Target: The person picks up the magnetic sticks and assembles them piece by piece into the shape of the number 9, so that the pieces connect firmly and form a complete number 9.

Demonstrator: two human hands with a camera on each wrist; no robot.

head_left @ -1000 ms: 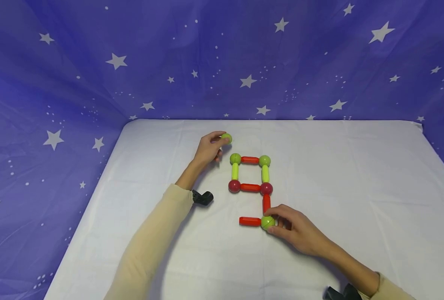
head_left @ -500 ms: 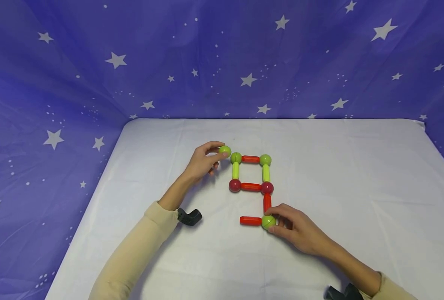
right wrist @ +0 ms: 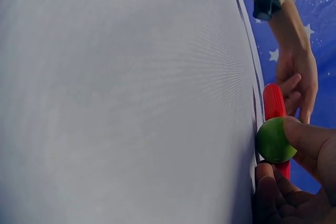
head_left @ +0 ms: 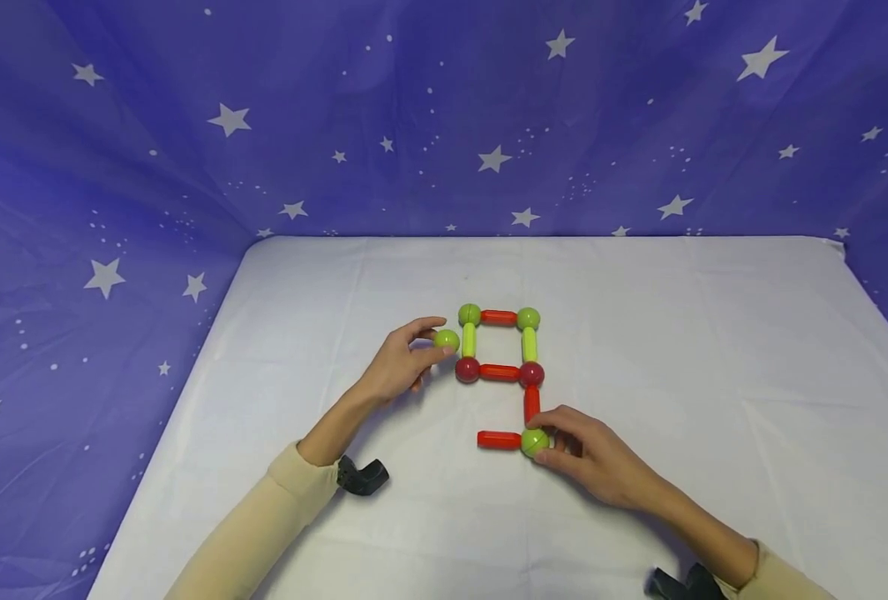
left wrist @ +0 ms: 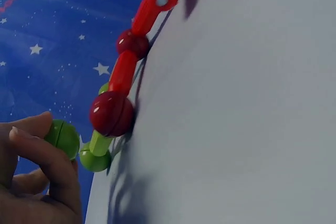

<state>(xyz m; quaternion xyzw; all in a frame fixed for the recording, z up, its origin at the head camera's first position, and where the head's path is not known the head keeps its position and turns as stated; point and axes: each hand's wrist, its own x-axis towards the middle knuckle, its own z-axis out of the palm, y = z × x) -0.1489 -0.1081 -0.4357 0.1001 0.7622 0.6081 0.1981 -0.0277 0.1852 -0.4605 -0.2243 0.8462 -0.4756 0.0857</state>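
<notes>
My left hand [head_left: 399,364] pinches a loose green ball [head_left: 446,340] between thumb and fingers, just left of the joined figure of balls and rods. Two green balls and two dark red balls, linked by red rods and light green rods [head_left: 470,340], make a square. From the right dark red ball [head_left: 531,374] a red rod [head_left: 531,404] runs toward me to another green ball [head_left: 534,442]. That ball is pinched by my right hand [head_left: 601,458]. A second red rod [head_left: 499,440] sticks out leftward from it, its other end free. In the left wrist view, the loose green ball [left wrist: 63,139] appears above the tabletop.
White cloth [head_left: 714,350] covers the table. A blue curtain [head_left: 444,117] with stars hangs behind and along the sides. Each wrist carries a black camera mount, the left mount [head_left: 363,476] close over the cloth.
My left hand has come toward me, bringing the loose green ball from beyond the square's upper left corner down beside its left side. The right hand keeps its grip in place.
</notes>
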